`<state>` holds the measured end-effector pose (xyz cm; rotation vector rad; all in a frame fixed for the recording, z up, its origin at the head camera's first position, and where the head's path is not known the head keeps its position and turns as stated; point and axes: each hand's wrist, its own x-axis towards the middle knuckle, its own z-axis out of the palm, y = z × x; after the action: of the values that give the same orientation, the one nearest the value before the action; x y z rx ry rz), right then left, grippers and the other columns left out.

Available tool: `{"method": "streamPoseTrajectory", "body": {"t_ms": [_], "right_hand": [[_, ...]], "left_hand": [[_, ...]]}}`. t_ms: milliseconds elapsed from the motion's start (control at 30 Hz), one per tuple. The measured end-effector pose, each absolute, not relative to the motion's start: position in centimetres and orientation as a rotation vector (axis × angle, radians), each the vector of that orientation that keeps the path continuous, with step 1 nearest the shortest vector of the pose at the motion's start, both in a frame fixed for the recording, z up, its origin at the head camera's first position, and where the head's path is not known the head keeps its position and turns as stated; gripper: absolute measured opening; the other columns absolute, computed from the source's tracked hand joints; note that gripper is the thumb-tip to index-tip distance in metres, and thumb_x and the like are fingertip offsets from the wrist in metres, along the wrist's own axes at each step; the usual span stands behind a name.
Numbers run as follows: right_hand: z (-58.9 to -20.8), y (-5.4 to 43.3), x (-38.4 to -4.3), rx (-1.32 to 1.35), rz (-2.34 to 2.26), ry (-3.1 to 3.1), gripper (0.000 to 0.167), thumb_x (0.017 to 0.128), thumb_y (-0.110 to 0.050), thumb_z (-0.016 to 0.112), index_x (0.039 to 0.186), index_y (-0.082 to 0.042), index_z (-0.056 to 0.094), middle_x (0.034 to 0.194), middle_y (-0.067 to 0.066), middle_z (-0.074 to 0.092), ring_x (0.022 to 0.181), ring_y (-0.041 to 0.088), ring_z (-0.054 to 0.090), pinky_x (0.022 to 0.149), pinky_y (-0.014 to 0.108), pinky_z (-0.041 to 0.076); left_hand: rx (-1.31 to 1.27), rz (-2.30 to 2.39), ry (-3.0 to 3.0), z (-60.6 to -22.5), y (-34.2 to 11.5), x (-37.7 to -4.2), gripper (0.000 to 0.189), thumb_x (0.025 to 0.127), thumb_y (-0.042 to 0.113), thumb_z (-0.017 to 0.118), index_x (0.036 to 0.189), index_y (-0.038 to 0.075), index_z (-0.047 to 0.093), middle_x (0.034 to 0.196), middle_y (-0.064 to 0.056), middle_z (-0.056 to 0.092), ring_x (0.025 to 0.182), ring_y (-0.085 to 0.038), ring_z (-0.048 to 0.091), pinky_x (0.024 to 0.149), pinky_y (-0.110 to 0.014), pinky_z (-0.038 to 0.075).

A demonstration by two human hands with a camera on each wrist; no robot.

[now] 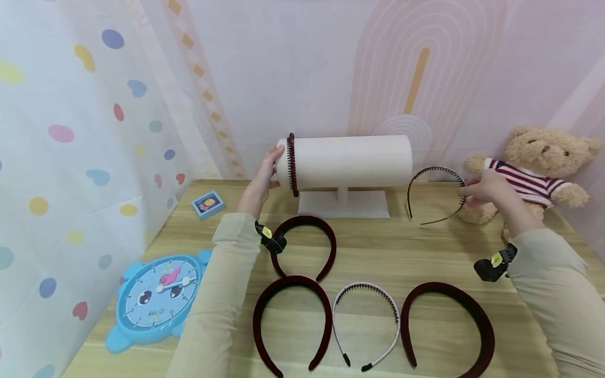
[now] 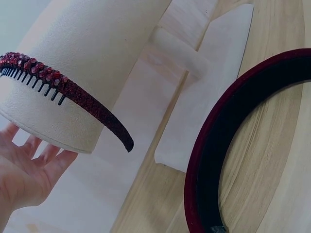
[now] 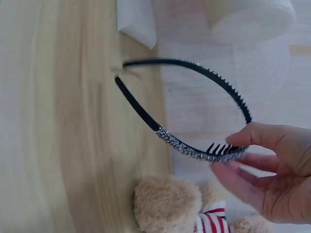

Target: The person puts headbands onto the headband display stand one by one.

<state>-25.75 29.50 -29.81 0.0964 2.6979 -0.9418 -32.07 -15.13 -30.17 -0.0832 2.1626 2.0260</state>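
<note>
My left hand (image 1: 262,176) holds the left end of a white cylindrical headband stand (image 1: 354,160); some of its fingers are hidden behind that end in the left wrist view. Around the cylinder near this hand sits a dark red beaded headband (image 2: 87,99) with black comb teeth. On the right, my right hand (image 1: 487,189) pinches a thin black headband (image 3: 204,154) by its curved middle, which carries silver beads. Its two tips point left, toward the stand, in the right wrist view. The stand's flat base (image 1: 342,205) rests on the wooden table.
Padded dark red headbands (image 1: 295,283) and a white toothed headband (image 1: 366,286) lie across the table's front. A teddy bear (image 1: 539,168) sits behind my right hand. At left are a blue toy clock (image 1: 158,302) and a small blue box (image 1: 208,203). Curtains hang behind.
</note>
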Motion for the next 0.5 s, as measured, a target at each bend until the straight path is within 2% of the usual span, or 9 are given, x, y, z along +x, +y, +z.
{"method": "streamPoseTrajectory", "body": {"t_ms": [67,167,367,500], "right_hand": [[-29.5,29.1,-25.6,0.116,-1.038,2.717,0.059,0.086,-0.022,0.058,0.123,0.020,0.039,0.062,-0.010,0.063,0.057,0.002,0.063,0.066,0.025,0.052],[-28.9,28.2,-25.4,0.100,-1.141,2.785,0.059,0.084,-0.026,0.064,0.120,0.017,0.044,0.065,-0.011,0.063,0.056,-0.001,0.060,0.058,0.019,0.049],[-27.8,26.1,-25.2,0.061,-1.256,2.937,0.052,0.082,-0.027,0.067,0.110,0.015,0.055,0.060,-0.016,0.059,0.050,-0.006,0.055,0.052,0.016,0.048],[-27.0,24.4,-25.2,-0.017,-1.327,2.971,0.047,0.082,-0.019,0.066,0.113,0.014,0.054,0.059,-0.016,0.057,0.045,-0.008,0.055,0.050,0.014,0.048]], "left_hand": [[-0.085,2.024,2.162,-30.2,-15.1,-32.1,0.066,0.090,0.051,0.037,0.146,0.027,0.012,0.152,-0.001,0.016,0.138,-0.025,0.018,0.107,-0.049,0.026],[-0.083,2.022,2.163,-30.2,-15.1,-32.1,0.066,0.090,0.051,0.037,0.146,0.027,0.011,0.152,-0.001,0.016,0.138,-0.026,0.019,0.107,-0.049,0.026],[-0.088,2.026,2.161,-30.1,-15.0,-32.0,0.066,0.090,0.051,0.037,0.146,0.027,0.012,0.151,-0.001,0.017,0.138,-0.025,0.020,0.107,-0.048,0.026],[-0.086,2.021,2.160,-30.0,-15.1,-31.9,0.066,0.090,0.051,0.036,0.146,0.027,0.011,0.152,-0.001,0.016,0.138,-0.025,0.018,0.108,-0.048,0.025]]}}
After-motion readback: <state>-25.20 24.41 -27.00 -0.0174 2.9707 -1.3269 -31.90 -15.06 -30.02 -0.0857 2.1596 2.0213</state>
